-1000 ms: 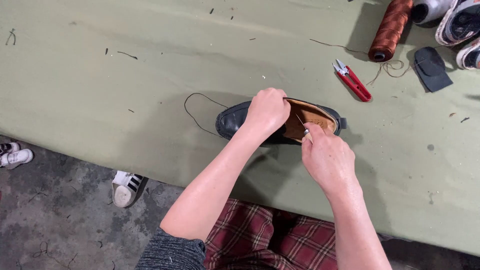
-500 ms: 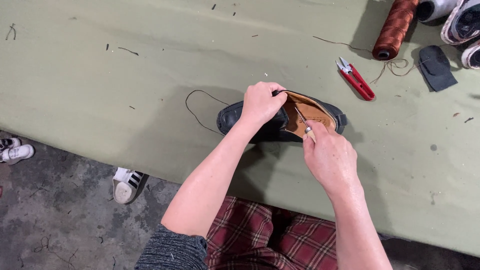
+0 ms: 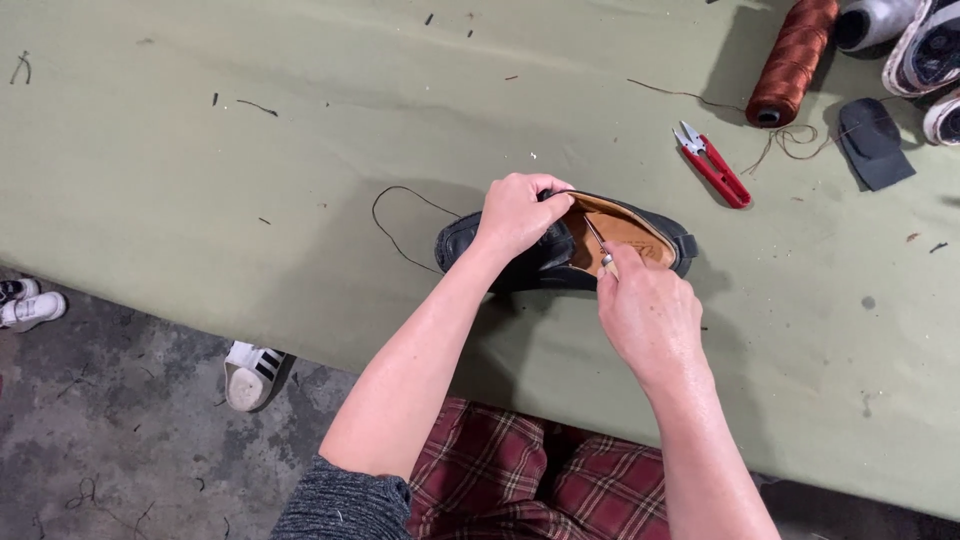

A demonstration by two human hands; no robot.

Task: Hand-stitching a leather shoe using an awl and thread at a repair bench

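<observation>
Two hands work one shoe (image 3: 640, 240) lying lengthwise near the table's (image 3: 250, 200) front edge: left hand (image 3: 520, 212) clamps its upper, right hand (image 3: 650, 315) pinches a needle (image 3: 595, 240) inside.

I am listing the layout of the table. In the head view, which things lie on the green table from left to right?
Loop of dark thread → left hand on the black shoe → red snips → brown thread spool → dark fabric piece.

Shoe (image 3: 470, 240): dark leather w/ slight sheen, tan matt lining inside. Needle tool (image 3: 597, 243): bright metal. Table (image 3: 250, 180): matt olive cloth, a bit stained. Snips (image 3: 712, 165): red plastic handles, metal tips. Spool (image 3: 790, 62): rust-brown thread, ribbed. Floor (image 3: 120, 450): rough concrete.
</observation>
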